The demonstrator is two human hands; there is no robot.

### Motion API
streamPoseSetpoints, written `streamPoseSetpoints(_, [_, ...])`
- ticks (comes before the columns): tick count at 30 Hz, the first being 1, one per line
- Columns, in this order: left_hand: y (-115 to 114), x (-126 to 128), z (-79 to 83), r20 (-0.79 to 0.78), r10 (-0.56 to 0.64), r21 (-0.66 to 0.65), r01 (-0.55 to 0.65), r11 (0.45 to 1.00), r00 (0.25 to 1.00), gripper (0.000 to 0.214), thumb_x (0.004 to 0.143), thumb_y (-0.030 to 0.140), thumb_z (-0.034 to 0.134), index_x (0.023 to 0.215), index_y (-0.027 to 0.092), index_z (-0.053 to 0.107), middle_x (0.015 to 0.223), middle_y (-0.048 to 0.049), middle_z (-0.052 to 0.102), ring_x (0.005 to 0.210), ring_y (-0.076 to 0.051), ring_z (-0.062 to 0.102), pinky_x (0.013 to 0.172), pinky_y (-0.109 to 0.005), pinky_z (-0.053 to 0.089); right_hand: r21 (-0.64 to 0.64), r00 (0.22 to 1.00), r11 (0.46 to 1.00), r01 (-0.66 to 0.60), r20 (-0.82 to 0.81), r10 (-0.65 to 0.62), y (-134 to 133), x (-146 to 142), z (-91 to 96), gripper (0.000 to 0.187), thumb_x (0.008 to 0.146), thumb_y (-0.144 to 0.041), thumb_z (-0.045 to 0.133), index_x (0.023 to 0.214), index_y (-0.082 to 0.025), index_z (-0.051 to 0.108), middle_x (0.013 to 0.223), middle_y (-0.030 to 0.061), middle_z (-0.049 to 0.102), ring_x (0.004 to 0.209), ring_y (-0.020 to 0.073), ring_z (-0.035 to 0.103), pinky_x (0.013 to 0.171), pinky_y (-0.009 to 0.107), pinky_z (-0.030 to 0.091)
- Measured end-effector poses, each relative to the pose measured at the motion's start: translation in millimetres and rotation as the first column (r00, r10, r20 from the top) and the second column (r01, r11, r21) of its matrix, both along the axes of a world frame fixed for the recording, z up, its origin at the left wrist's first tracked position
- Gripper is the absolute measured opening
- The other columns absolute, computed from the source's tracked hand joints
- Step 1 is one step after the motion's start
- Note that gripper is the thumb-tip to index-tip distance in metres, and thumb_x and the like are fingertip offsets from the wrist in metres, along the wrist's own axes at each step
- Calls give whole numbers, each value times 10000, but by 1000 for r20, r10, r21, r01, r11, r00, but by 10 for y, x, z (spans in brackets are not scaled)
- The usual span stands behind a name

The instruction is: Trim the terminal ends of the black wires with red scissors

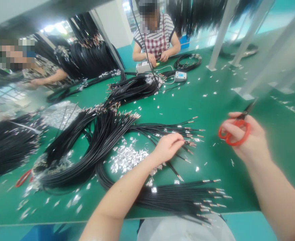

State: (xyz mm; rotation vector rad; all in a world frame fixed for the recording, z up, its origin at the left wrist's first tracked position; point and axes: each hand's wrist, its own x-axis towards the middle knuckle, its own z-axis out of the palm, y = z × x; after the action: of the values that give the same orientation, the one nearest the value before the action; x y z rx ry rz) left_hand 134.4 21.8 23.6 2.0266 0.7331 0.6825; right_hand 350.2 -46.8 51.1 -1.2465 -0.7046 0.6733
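My left hand is closed, its fingers pinched on black cables whose stripped copper ends fan out to the right. My right hand is closed around red-handled scissors, with the dark blades pointing up and away. A gap of bare green table lies between the scissors and the cable ends. Below my left hand a second bunch of black cables stretches right, its tips pale and coppery. Under my left forearm lies a heap of small silvery foil scraps.
Large coiled cable bundles cover the left of the green table. Another red-handled tool lies at left. Metal posts stand at back right. A co-worker sits opposite, near a small white device; another person is far left.
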Motion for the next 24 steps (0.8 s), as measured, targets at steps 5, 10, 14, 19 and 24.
streamPoseSetpoints(5, [66,-26,70,278,240,-366,-129,922,930,145,786,323,537,783,180,561,541,38,491,486,-80,419,496,-213,331,-72,953,956,-284,87,290,142,-386,73,365,639,-273,712,964,-206,561,767,12,663,658,137,599,665,304,476])
streamPoseSetpoints(10, [112,-49,-1,417,335,-533,-72,843,845,199,719,343,627,774,164,560,535,40,489,456,-54,383,439,-194,263,-111,888,924,-365,257,381,409,-804,149,298,663,-321,676,913,-210,556,717,-8,644,653,138,597,695,310,488])
streamPoseSetpoints(14, [185,-107,-11,470,405,-673,22,739,784,242,667,343,676,695,147,537,528,39,448,433,-40,341,407,-191,168,-88,854,892,-444,259,451,646,-969,185,266,665,-311,667,879,-202,554,659,-33,599,577,107,550,621,273,475])
streamPoseSetpoints(19, [281,-212,92,501,416,-794,212,570,759,284,655,320,685,638,121,484,561,32,405,435,-22,312,403,-188,107,-58,722,723,-688,43,691,928,-1037,127,294,639,-288,699,870,-197,543,638,-39,584,521,96,523,531,250,439])
streamPoseSetpoints(24, [360,-276,157,555,514,-801,251,544,654,269,659,298,684,665,130,474,614,24,433,471,-39,370,413,-180,196,26,754,772,-635,-196,627,1094,-1057,-42,377,613,-266,735,927,-202,534,668,-24,617,553,103,548,549,253,445])
